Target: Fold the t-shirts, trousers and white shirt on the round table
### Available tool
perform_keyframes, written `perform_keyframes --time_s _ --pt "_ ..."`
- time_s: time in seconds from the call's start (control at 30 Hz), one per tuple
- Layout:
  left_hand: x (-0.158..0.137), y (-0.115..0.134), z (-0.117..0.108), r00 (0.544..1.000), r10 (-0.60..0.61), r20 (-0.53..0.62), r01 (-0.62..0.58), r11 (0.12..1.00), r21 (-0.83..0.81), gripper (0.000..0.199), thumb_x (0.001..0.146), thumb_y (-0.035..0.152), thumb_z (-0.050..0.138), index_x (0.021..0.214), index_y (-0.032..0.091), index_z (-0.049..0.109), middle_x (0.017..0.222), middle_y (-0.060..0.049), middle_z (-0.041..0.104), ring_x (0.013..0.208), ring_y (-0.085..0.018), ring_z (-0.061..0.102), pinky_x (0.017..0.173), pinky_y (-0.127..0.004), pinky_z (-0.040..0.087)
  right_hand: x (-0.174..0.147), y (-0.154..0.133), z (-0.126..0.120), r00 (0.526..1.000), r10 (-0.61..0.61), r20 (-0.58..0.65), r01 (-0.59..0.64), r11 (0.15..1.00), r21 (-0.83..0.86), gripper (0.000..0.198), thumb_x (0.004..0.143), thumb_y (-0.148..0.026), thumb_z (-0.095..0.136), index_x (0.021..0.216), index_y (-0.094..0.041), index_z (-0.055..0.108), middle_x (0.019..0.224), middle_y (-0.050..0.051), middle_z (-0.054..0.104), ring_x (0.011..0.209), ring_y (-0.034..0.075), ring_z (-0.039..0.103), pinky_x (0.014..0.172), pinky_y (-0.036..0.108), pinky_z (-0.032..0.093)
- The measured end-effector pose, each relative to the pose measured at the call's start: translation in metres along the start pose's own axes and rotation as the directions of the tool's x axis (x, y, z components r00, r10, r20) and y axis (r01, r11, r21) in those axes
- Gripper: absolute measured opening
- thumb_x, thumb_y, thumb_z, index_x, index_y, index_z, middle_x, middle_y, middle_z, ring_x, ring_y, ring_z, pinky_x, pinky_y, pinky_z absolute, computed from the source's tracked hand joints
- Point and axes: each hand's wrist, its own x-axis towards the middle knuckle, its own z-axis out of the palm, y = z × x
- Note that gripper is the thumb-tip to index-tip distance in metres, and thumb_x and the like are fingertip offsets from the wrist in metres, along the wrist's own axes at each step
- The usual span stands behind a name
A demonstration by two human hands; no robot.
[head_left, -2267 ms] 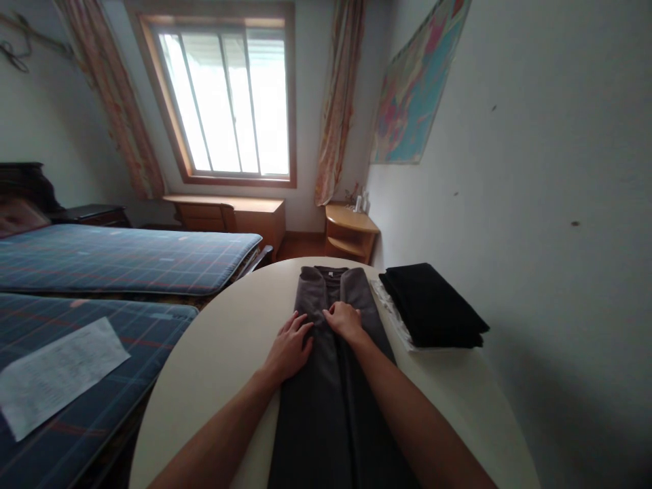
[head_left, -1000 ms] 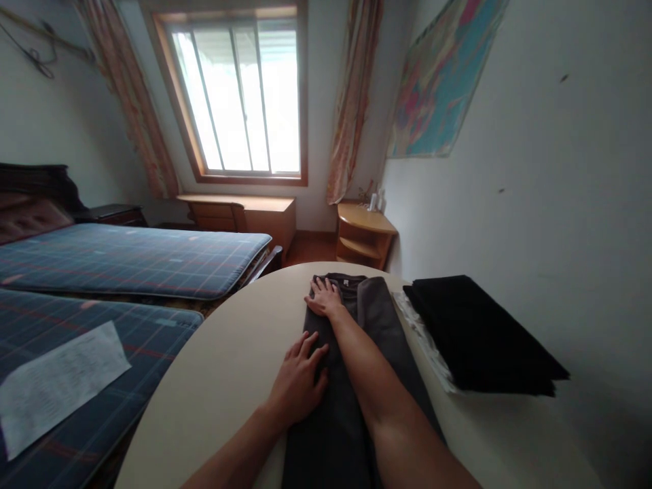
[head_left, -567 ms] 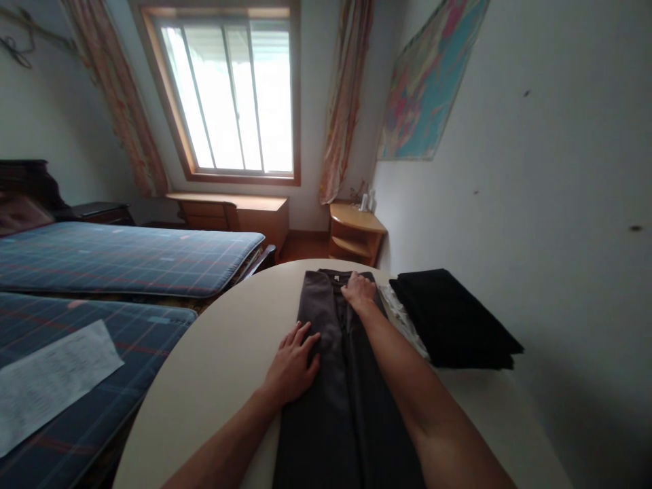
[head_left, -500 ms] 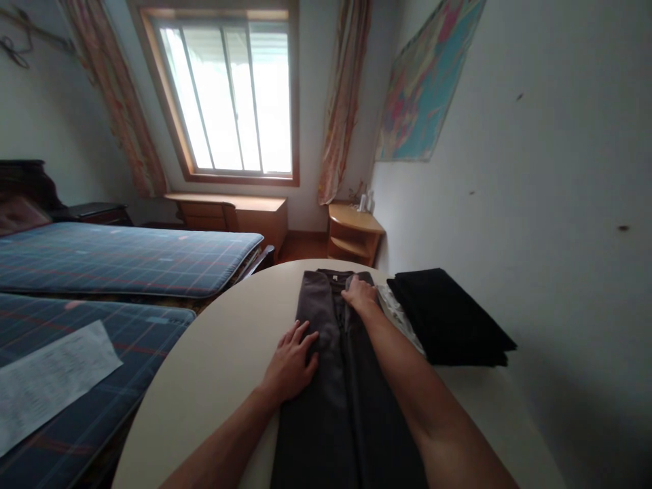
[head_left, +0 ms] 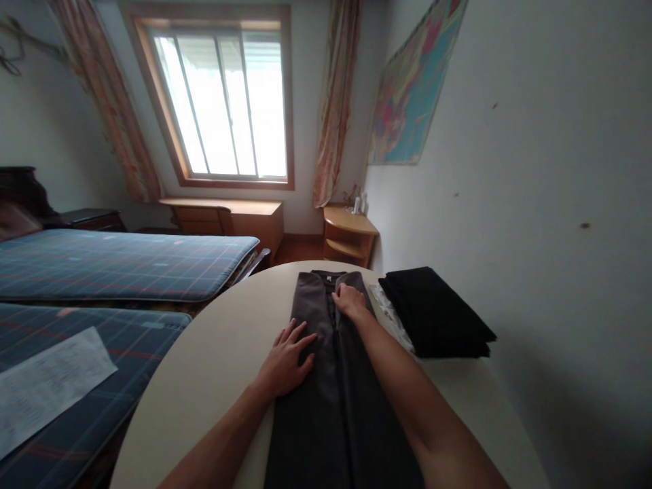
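Note:
A dark grey garment (head_left: 305, 407) with a front opening lies lengthwise on the round, cream-coloured table (head_left: 214, 380). Its neckline, with a small white label (head_left: 329, 278), is at the far end; the near end runs out of view. My left hand (head_left: 288, 360) rests flat on the garment's left edge, fingers spread. Farther up, my right hand (head_left: 349, 299) has its fingers curled and pinched on the right front edge, just below the neckline. Right of the garment sits a folded black cloth stack (head_left: 438, 312), with crinkled clear plastic (head_left: 390, 309) showing under its left side.
A white wall (head_left: 534, 156) with a map (head_left: 412, 88) borders the table's right side. To the left are two plaid mattresses (head_left: 127, 261), a printed paper sheet (head_left: 56, 380) on the nearer one. Beyond the table stand a corner shelf (head_left: 351, 227) and a wooden desk (head_left: 255, 207).
The whole view has shifted slightly, so things sit a little farther left. My right hand still grips near the neckline; my left hand stays flat on the garment.

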Motion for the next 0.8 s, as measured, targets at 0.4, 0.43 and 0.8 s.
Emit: perform_keyframes --time_s 0.4,0.43,0.8 --pt "0.002 -0.004 0.000 0.999 -0.009 -0.041 0.004 0.994 -0.107 0.041 0.096 0.029 0.046 0.135 0.024 0.056 0.154 -0.005 0.041 0.149 -0.027 0.023 0.121 -0.050 0.026 -0.020 -0.022 0.010 0.995 -0.055 0.083 0.054 0.999 0.005 0.041 0.085 -0.050 0.054 0.102 -0.021 0.077 0.125 0.014 0.066 0.120 0.032 0.055 0.095 0.041 0.044" --pt "0.002 -0.004 -0.001 0.999 -0.010 -0.043 0.004 0.992 -0.123 0.041 0.097 0.030 0.044 0.136 0.024 0.056 0.154 -0.004 0.041 0.149 -0.026 0.023 0.121 -0.050 0.026 -0.021 -0.022 0.009 0.995 -0.055 0.080 0.055 0.998 0.007 0.040 0.087 -0.049 0.051 0.102 -0.022 0.077 0.123 0.013 0.068 0.119 0.031 0.056 0.095 0.040 0.043" --pt "0.000 -0.005 -0.001 0.999 0.000 0.036 0.002 0.998 -0.065 0.049 0.095 0.033 0.046 0.144 0.029 0.048 0.159 -0.002 0.034 0.150 -0.025 0.019 0.122 -0.050 0.019 -0.043 -0.014 0.008 0.999 -0.036 0.028 0.037 0.999 -0.037 0.054 0.094 -0.052 0.043 0.120 -0.012 0.068 0.132 0.020 0.058 0.125 0.033 0.048 0.098 0.044 0.040"
